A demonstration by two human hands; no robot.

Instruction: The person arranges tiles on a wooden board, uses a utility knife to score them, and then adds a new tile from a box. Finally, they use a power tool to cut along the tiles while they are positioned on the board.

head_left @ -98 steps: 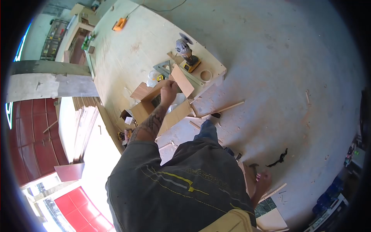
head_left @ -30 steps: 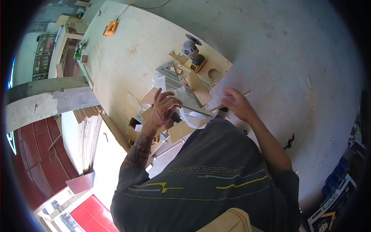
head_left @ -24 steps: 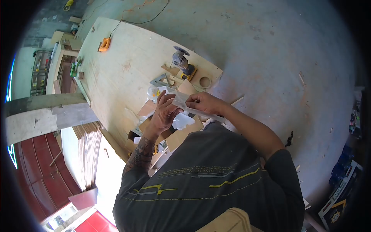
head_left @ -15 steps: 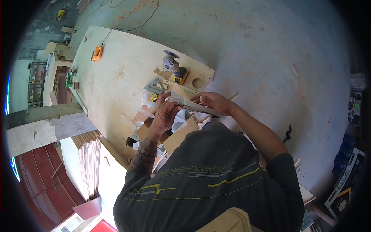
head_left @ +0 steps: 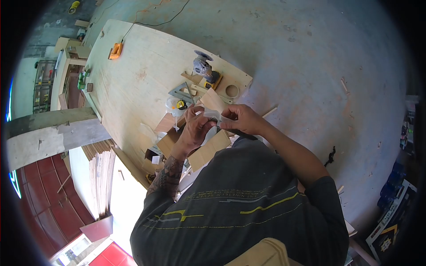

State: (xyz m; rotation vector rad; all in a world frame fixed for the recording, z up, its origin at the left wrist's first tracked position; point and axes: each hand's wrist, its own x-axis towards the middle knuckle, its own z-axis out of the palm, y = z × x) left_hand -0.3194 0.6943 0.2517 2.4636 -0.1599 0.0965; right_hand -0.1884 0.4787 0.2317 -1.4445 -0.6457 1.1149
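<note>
My left hand (head_left: 196, 128) is closed around one side of a whitish translucent wrapper (head_left: 213, 114). My right hand (head_left: 242, 119) pinches the other side, a short gap from the left. Something dark and narrow shows below the wrapper, too small to identify. Beneath the hands lies an open cardboard box (head_left: 207, 153) with its flaps spread. Just beyond them are a yellow tape measure (head_left: 181, 104) on a clear plastic bag and a metal square (head_left: 183, 92).
A cordless grinder (head_left: 203, 71) with a yellow battery stands upright near the corner of the wooden tabletop (head_left: 146, 66). Past it lies an orange tool (head_left: 116, 51) with a cord. A concrete pillar (head_left: 57, 133) is at left, beside stacked sheets (head_left: 101, 177).
The long pale piece stretched between my hands no longer shows; a smaller translucent part is between them. My right hand's fingers have closed into a pinch. The view has shifted slightly.
</note>
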